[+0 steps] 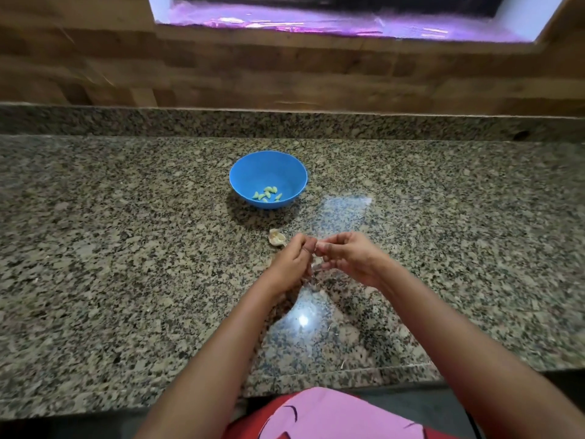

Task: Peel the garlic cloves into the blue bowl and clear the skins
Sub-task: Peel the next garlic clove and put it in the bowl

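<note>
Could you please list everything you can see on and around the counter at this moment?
blue bowl: one, blue, on the counter beyond the hands.
peeled garlic cloves: several, pale green-white, inside the bowl.
garlic piece: one, cream, on the counter just left of the fingertips.
skin bits: a few, pale, on the counter under the hands.
granite counter: one, speckled grey.
wooden wall: brown, behind the counter.
left hand: pinched at something small, hidden.
right hand: likewise, fingertips meeting the left.

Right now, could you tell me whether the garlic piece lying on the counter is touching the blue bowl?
Apart. The head view shows bare speckled counter between the garlic piece and the blue bowl; the piece lies nearer the left hand.
</note>
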A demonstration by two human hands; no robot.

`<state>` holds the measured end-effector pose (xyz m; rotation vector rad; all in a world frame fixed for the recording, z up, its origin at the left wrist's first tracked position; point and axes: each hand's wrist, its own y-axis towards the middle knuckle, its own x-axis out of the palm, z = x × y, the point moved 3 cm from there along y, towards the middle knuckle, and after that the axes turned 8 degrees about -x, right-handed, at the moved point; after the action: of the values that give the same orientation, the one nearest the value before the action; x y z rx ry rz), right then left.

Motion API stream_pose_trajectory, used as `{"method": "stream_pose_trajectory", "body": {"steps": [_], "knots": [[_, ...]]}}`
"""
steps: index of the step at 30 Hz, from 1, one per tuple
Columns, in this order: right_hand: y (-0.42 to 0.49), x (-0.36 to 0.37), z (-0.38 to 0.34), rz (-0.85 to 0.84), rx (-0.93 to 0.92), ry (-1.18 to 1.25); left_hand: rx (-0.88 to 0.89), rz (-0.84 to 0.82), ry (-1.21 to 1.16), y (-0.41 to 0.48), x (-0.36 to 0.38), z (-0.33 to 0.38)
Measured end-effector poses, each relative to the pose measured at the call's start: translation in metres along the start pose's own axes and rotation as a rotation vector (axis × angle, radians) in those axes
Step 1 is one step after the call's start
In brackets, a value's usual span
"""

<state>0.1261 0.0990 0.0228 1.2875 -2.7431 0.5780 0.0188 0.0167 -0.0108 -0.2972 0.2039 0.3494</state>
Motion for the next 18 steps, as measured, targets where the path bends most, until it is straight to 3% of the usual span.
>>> {"method": "stream_pose_trajectory", "body": {"steps": [5,11,13,16,18], "knots": [[0.003,-0.009,-0.01,-0.059,0.09,-0.037,-0.005,-0.126,-0.14,0.004,0.004,0.014],[-0.002,-0.002,-0.011,-0.101,0.113,-0.094,0.048,-0.032,-0.059,0.003,0.002,0.022],[-0.004,0.006,-0.01,-0.004,0.005,-0.279,0.015,-0.006,-0.094,0.004,0.002,0.022],[-0.01,0.015,-0.008,0.127,-0.168,-0.729,-0.173,-0.109,-0.331,0.005,0.004,0.02],[-0.016,0.017,-0.007,0.126,-0.201,-0.757,-0.195,-0.152,-0.386,0.002,0.006,0.02]]}}
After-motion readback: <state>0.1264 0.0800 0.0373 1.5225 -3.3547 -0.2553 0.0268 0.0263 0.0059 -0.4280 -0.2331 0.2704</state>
